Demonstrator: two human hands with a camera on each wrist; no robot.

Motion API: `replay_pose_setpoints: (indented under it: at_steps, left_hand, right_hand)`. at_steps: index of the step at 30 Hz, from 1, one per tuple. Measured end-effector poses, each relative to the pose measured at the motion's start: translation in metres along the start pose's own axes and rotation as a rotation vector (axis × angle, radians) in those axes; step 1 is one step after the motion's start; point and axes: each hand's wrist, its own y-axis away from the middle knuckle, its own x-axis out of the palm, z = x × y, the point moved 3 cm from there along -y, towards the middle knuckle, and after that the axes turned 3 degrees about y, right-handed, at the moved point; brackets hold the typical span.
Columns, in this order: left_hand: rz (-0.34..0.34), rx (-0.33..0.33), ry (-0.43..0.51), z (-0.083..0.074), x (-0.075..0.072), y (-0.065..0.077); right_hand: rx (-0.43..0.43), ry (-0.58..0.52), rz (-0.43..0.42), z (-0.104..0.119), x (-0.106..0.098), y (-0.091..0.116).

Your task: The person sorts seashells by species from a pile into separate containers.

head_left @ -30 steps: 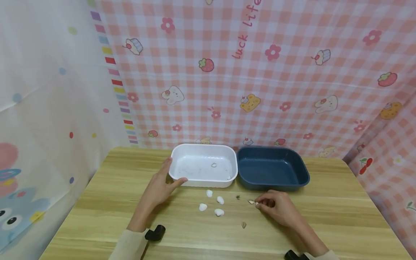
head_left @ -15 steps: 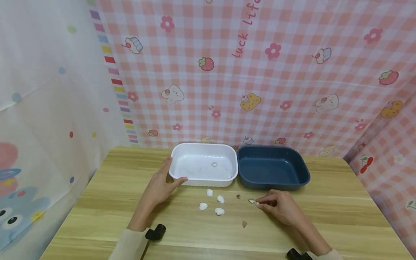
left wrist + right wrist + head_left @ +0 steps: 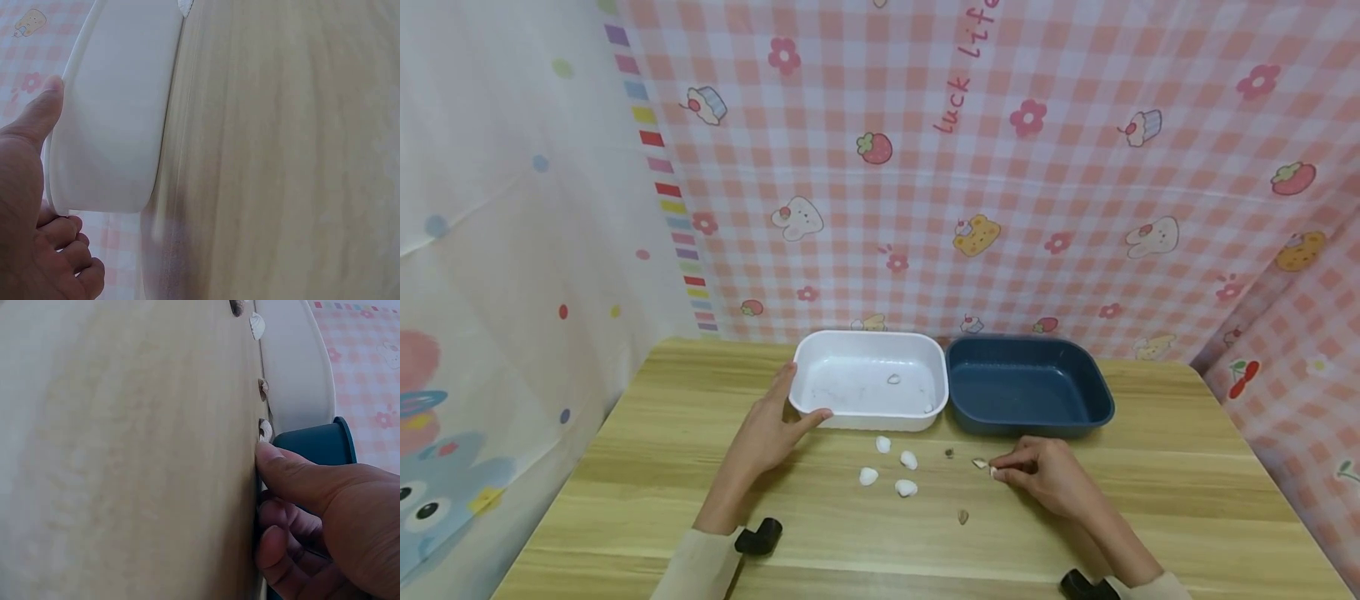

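My left hand (image 3: 767, 429) holds the front left corner of a white plastic tray (image 3: 865, 422), thumb on the front rim and fingers at the left side. In the left wrist view its thumb (image 3: 47, 106) lies on the tray's rim. Two small pale shells, one of them a light seashell (image 3: 893, 379), lie inside the tray. My right hand (image 3: 1048, 479) pinches a small whitish seashell (image 3: 994, 472) between thumb and forefinger, low over the table. Just left of those fingertips lies another seashell (image 3: 979, 463); the right wrist view shows a shell (image 3: 265, 429) right by the thumb.
A dark blue tray (image 3: 1030, 427) stands against the white one's right side. Several white seashells, among them one near the front (image 3: 906, 488), lie before the white tray. A small dark shell (image 3: 949, 453) and a brown shell (image 3: 962, 517) lie on the wooden table (image 3: 850, 554).
The right thumb and forefinger have shifted very slightly around the small seashell. The left hand and both trays stay where they were.
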Motion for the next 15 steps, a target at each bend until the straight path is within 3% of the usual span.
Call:
replay_pose_setpoints:
  at_steps: [15]
  left_hand:
    - [-0.004,-0.002,0.008,-0.0002,0.0003,0.0005]
  right_hand:
    - [0.002,-0.002,0.028,-0.0007,-0.0021,-0.0013]
